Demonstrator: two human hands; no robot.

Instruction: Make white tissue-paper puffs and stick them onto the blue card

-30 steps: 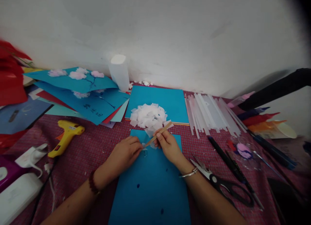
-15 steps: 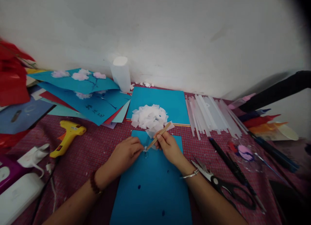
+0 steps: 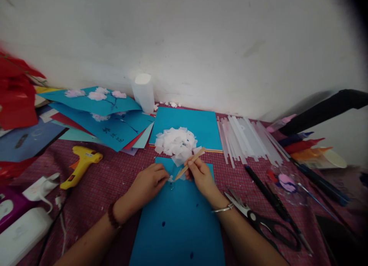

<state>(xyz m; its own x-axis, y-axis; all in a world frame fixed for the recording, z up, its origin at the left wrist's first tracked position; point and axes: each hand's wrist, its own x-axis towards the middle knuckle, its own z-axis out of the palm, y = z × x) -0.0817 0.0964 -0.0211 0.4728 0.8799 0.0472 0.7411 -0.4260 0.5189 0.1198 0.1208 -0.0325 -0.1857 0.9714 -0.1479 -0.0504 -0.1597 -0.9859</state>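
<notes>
A blue sheet of card with several dark blue spots lies in front of me. Over its upper part, my left hand is closed, its fingertips pinched at a small white paper piece. A clear, glossy blob shows just below that piece. My right hand grips a flat wooden stick, slanted with its pointed lower end near the left fingertips, slightly apart from the white piece. Beyond both hands, a heap of white paper squares rests on a stack of blue card.
Scissors and black pens lie right of my right arm, below a row of translucent sticks. To the left are a yellow glue gun, blue cards with paper blossoms and a white power strip. A wall stands behind.
The stick's tip has drawn slightly up and right, off the small white piece. My left hand has hardly moved. The whole view has shifted a little.
</notes>
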